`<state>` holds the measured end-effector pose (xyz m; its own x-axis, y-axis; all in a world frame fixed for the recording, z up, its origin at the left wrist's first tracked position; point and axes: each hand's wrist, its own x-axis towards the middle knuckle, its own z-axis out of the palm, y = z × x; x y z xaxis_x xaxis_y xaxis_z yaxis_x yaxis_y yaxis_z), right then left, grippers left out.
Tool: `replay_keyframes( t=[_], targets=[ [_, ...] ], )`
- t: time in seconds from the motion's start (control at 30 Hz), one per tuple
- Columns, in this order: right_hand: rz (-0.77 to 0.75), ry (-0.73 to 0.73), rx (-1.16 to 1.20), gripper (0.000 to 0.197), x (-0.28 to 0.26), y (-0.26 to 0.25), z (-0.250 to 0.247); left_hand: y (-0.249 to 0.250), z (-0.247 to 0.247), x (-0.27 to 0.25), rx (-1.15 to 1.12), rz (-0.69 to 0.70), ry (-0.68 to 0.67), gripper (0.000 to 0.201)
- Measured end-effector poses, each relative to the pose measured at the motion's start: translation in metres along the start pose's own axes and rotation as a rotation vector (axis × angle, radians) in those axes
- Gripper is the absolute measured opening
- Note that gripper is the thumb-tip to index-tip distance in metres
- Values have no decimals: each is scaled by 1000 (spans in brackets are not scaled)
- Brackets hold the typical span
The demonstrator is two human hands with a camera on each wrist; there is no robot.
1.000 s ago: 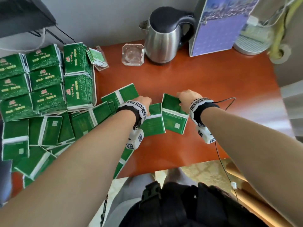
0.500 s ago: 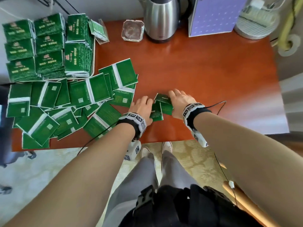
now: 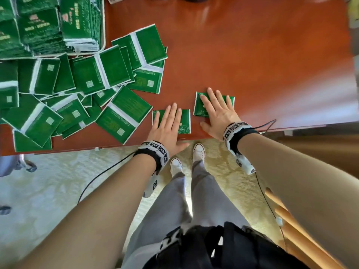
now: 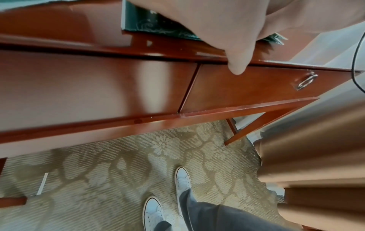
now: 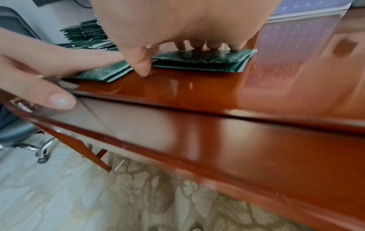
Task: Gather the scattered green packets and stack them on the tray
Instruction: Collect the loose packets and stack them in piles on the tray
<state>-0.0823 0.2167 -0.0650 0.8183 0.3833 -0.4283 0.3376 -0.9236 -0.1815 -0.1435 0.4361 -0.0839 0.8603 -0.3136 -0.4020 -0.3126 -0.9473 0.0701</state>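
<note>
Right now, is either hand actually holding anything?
No. Left hand and right hand each press flat on the top of a small packet pile.

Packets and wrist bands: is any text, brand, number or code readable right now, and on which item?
None can be read.
Stacked packets on the tray: red mark and gold lettering, too blurred.
Scattered packets: fine gold print and a pale code square, too small.
Packets under the left hand and right hand: pale pattern only.
Wrist bands: black-and-white marker squares, no words.
</note>
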Motion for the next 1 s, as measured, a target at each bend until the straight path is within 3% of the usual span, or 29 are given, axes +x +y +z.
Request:
replay_keyframes(
  t=[0.1,0.27,0.37,0.57,0.73,1.0],
  targets=[
    [-12,50,-20,94,-22,-14,26,-3,12,-10,65,9,22,121],
    [7,147,-47,92,-43,-40,62,4,30,-18,45,-54,179,94],
    [31,224,-29,86,-52,-50,73,6,35,-29,-43,-60,227,92],
    [40,125,25,81,-72,-55,51,3,14,-45,-78,-36,175,78],
    [43,-96,-6,80,-97,-64,2,3,-36,-65,-43,-23,-16,72],
    [-28,222,-77,63,-123,-112,-167,-16,-218,-114,108,-166,26,65]
  ],
)
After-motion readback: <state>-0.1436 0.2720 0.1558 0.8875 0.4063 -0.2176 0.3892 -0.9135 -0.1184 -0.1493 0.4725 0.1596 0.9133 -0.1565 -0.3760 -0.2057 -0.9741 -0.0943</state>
